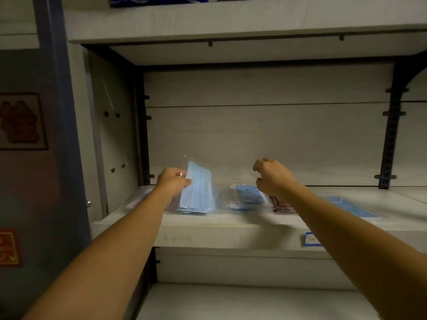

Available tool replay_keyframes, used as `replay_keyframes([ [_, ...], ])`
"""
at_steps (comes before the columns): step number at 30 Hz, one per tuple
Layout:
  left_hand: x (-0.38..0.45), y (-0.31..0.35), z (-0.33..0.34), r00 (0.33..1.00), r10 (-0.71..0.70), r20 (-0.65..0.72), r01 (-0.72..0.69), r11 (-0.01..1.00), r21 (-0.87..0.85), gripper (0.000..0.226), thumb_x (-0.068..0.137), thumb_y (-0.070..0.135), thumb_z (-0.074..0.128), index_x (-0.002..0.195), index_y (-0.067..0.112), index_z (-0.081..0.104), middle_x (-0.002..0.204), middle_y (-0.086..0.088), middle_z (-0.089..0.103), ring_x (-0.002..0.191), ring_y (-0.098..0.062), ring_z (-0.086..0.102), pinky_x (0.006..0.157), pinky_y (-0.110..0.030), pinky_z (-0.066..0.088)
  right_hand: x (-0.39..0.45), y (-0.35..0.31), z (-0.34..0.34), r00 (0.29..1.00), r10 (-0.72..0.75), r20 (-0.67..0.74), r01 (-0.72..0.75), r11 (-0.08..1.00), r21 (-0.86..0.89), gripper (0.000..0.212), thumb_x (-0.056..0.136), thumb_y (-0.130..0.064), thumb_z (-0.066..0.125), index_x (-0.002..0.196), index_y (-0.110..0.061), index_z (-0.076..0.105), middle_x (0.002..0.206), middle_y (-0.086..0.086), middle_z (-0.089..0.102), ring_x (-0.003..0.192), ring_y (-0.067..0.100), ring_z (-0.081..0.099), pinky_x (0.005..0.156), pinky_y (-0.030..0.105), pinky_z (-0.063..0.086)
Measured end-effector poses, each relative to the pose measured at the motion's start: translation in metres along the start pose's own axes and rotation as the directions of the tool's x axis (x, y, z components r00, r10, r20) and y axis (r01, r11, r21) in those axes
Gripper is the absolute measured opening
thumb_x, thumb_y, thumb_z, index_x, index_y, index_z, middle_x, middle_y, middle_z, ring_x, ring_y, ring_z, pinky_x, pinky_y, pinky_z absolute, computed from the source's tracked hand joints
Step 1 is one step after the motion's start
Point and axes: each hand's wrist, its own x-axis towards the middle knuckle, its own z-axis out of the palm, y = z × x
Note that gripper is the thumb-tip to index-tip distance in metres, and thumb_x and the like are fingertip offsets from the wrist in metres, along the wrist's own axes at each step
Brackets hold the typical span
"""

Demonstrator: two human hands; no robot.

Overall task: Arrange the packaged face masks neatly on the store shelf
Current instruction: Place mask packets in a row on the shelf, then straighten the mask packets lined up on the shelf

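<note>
On the middle shelf (231,224) of a pale store rack, both bare hands are working at one clear packet (221,179). Left hand (172,182): it is pinching the packet's left edge between thumb and fingers, just beside the blue mask (198,189) sealed inside. The mask is standing almost upright, tilting slightly, its lower edge meeting the pile (191,210) of flat packets lying on the shelf below it. Right hand (272,177): it is reaching in with fingers curled, thumb and forefinger drawn close together at the packet's right end; the film is transparent there and blurred, so whether it is actually pinching the film cannot be told for certain.

Behind and below the right hand, a second blue mask packet (250,195) is lying on the shelf, and a packet with dark red markings (280,204) is showing just under the wrist. Further right, well apart from the hands, a third blue packet (351,206) is lying flat and slanted on the shelf. A blue-bordered price label (310,239) is sitting on the shelf's front edge, partly hidden by the right forearm.

Above, an upper shelf (231,21) is carrying dark blue goods (161,0) at its rear. Dark metal uprights (392,135) with bracket slots are flanking the back panel. At left, a reddish framed picture (20,122) and a red sticker (9,247) are hanging on the wall.
</note>
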Motion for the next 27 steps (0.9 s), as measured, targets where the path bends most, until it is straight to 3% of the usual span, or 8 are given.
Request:
replay_keyframes([
  [2,-0.002,-0.001,0.004,0.998,0.065,0.021,-0.068,0.973,0.222,0.024,0.085,0.013,0.077,0.107,0.019,0.069,0.102,-0.003,0.064,0.096,-0.024,0.063,0.082,-0.033,0.053,-0.002,0.001,0.000,1.000,-0.001,0.021,0.001,1.000,-0.022,0.048,0.088,-0.002,0.063,0.133,-0.013,0.053,0.128,0.009,0.054,0.106,0.028,0.056,0.082,0.032,0.050],
  [5,-0.003,-0.003,0.009,0.990,0.126,0.060,-0.138,0.832,0.537,0.018,0.080,0.016,0.076,0.086,0.028,0.064,0.089,-0.001,0.059,0.079,-0.022,0.058,0.070,-0.031,0.046,-0.007,0.007,0.002,0.999,-0.009,0.051,0.012,0.999,-0.052,0.049,0.087,-0.003,0.064,0.134,-0.011,0.052,0.127,0.009,0.053,0.103,0.028,0.056,0.083,0.033,0.052],
  [7,-0.004,-0.002,0.011,0.988,0.135,0.081,-0.154,0.730,0.666,0.014,0.078,0.021,0.076,0.090,0.020,0.069,0.093,-0.004,0.064,0.085,-0.025,0.062,0.072,-0.032,0.049,-0.010,0.013,0.003,0.999,0.002,0.044,0.000,0.998,-0.055,0.049,0.087,-0.004,0.065,0.134,-0.012,0.052,0.127,0.009,0.053,0.103,0.028,0.056,0.082,0.032,0.051],
  [10,-0.001,-0.001,0.014,0.988,0.126,0.090,-0.148,0.593,0.791,0.037,0.076,0.029,0.079,0.107,0.011,0.069,0.112,-0.011,0.065,0.104,-0.031,0.061,0.081,-0.035,0.055,-0.017,0.026,0.004,0.998,0.047,0.047,-0.043,0.997,-0.067,0.044,0.089,-0.008,0.064,0.132,-0.011,0.053,0.127,0.011,0.054,0.103,0.030,0.057,0.083,0.033,0.051],
  [14,0.009,0.006,0.017,0.987,0.139,0.086,-0.151,0.579,0.801,0.046,0.085,0.020,0.068,0.130,0.011,0.060,0.136,-0.014,0.053,0.129,-0.033,0.046,0.099,-0.041,0.050,-0.030,0.043,0.002,0.991,0.120,0.057,-0.113,0.988,-0.105,0.033,0.094,-0.021,0.060,0.125,-0.009,0.056,0.122,0.013,0.056,0.099,0.032,0.058,0.086,0.043,0.055],
  [16,0.013,0.014,0.021,0.981,0.159,0.114,-0.189,0.619,0.762,0.045,0.089,0.013,0.060,0.134,0.011,0.060,0.141,-0.014,0.053,0.129,-0.034,0.050,0.102,-0.041,0.050,-0.036,0.050,-0.003,0.988,0.143,0.060,-0.134,0.982,-0.135,0.032,0.093,-0.022,0.060,0.122,-0.008,0.056,0.118,0.013,0.056,0.095,0.030,0.056,0.082,0.041,0.054],
  [20,0.009,0.030,0.040,0.936,0.239,0.257,-0.351,0.661,0.664,0.033,0.088,0.010,0.060,0.120,0.011,0.069,0.128,-0.016,0.063,0.113,-0.035,0.062,0.095,-0.041,0.054,-0.051,0.064,-0.012,0.978,0.203,0.041,-0.193,0.965,-0.176,0.029,0.094,-0.023,0.058,0.119,-0.009,0.057,0.114,0.012,0.060,0.093,0.029,0.058,0.076,0.038,0.054],
  [27,-0.026,0.056,0.096,0.828,0.333,0.452,-0.550,0.639,0.537,0.023,0.088,0.028,0.065,0.105,0.015,0.074,0.112,-0.011,0.070,0.100,-0.031,0.066,0.088,-0.039,0.056,-0.091,0.095,-0.039,0.951,0.308,0.041,-0.293,0.933,-0.206,0.031,0.097,-0.030,0.057,0.122,-0.011,0.057,0.115,0.009,0.061,0.093,0.025,0.059,0.081,0.038,0.056],
])
